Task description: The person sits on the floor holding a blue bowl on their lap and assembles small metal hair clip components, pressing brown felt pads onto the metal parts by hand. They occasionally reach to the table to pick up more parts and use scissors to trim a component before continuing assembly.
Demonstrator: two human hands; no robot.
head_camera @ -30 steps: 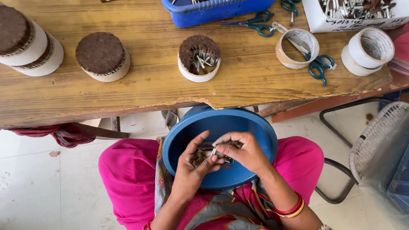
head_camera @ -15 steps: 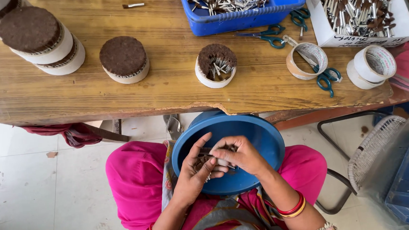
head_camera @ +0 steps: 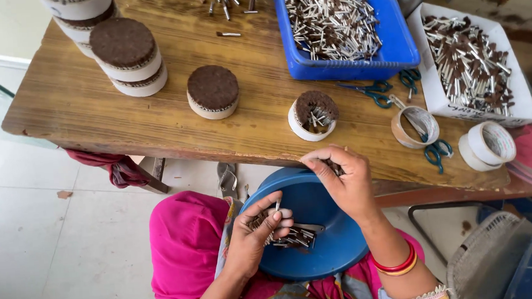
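On the table point(head_camera: 155, 125) to my left stand capped white rolls point(head_camera: 129, 56). My left hand point(head_camera: 254, 241) rests in the blue bowl point(head_camera: 329, 249) on my lap, its grip clamped on a bundle of small sticks point(head_camera: 283, 236). My right hand point(head_camera: 343, 179) is raised at the table edge, fingers pinched together on a few sticks, just below the half-filled roll point(head_camera: 314, 115).

A small hand-assembly workshop: a worn wooden worktop point(head_camera: 155, 125) carries a blue plastic tray point(head_camera: 394, 52) and a white cardboard box point(head_camera: 445, 103) heaped with small metal-tipped sticks, stacked round brown-topped packs point(head_camera: 124, 51), tape rolls point(head_camera: 489, 145) and teal-handled scissors point(head_camera: 436, 153), over a pale tiled floor point(head_camera: 52, 239).
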